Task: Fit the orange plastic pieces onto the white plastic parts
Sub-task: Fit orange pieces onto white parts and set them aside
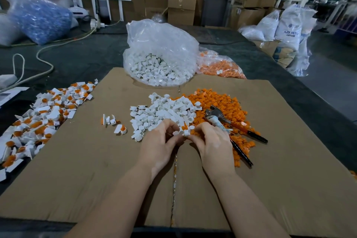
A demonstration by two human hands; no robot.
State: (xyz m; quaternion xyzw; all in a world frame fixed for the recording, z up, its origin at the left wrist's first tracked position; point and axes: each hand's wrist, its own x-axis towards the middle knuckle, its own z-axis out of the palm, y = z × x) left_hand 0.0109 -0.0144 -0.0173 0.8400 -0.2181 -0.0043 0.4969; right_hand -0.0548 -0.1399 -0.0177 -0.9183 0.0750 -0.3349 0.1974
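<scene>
Step in hand: joining one piece, by my reading; both hands meet at centre frame over the near edge of the loose piles.
Left hand [161, 141]: fingers curled, pinching a small white part [181, 133] from the left.
Right hand [210, 141]: fingers curled onto the same part from the right; an orange piece [185, 128] shows just above it, whether seated I cannot tell.
White parts, loose [164, 111]: heap on the cardboard sheet [96, 160], just beyond the hands.
Orange pieces, loose [218, 102]: heap right of centre, pliers [231, 121] lying on it.
Finished pieces [44, 114]: pile at left edge of frame, partly on the dark tabletop [87, 54].
Reserve stock: clear bag of white parts [160, 60], upper centre.
Next move: likely pressing the orange piece home squarely, then putting the pair with the finished pile.
</scene>
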